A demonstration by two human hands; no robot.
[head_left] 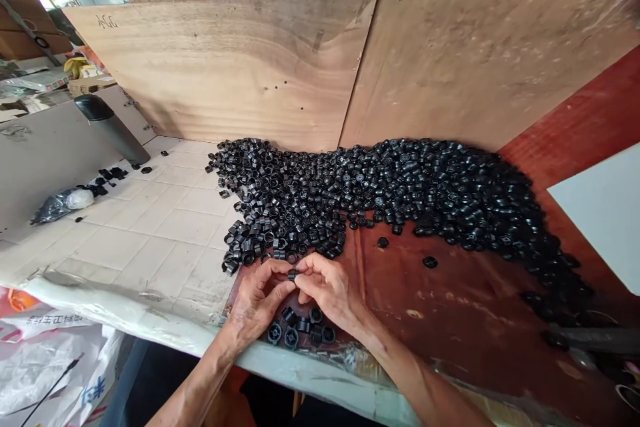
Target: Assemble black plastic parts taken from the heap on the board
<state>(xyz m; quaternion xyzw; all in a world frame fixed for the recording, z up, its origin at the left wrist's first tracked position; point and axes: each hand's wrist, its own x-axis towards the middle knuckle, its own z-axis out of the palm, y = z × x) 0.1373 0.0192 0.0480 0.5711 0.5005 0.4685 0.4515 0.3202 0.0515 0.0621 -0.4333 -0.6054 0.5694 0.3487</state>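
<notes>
Left hand [263, 299] and right hand [326, 290] are both pinching one small black plastic part [293, 274], thumbs and fingertips closed on it, right in front of the big pile of black parts [415, 177]. Fingers cover some of it, so can't tell exactly what shape it is. Nearer the person than the pile, between the forearms, there's a little bunch of black knobs [291, 337] on the bench [410, 320], a few showing spoked insides. Couple of loose round caps [429, 262] lie just in front of the pile's right half. Well left of the pile is a grey flask [120, 133] with a dark lid, and directly behind the pile stands a plywood panel [225, 67].
</notes>
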